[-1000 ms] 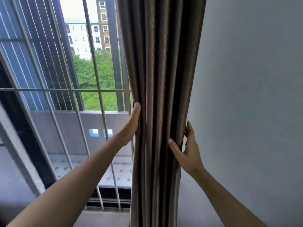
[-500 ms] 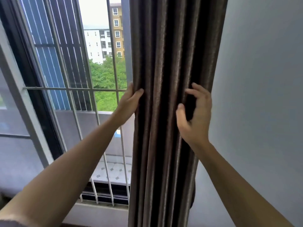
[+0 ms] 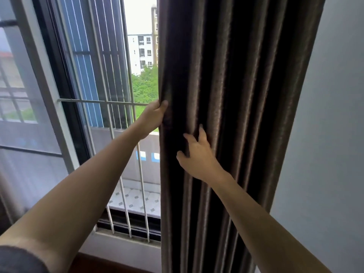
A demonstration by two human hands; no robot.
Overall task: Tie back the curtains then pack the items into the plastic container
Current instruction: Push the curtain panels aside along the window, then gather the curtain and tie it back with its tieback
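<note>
A dark brown pleated curtain (image 3: 226,79) hangs bunched between the window and the grey wall. My left hand (image 3: 152,117) grips the curtain's left edge at mid height, its fingers curled round the fabric. My right hand (image 3: 197,154) lies on the front of the curtain, lower and to the right, with its fingertips sunk into a fold between the pleats. No tie-back and no plastic container are in view.
Left of the curtain is a window with white metal bars (image 3: 118,107) and a dark frame (image 3: 65,99); buildings and trees show outside. A plain grey wall (image 3: 325,134) fills the right side. The sill (image 3: 126,239) runs along the bottom.
My right hand has moved left and down from the curtain's right edge onto its front folds. My left hand's fingers have closed round the left edge. The view has shifted.
</note>
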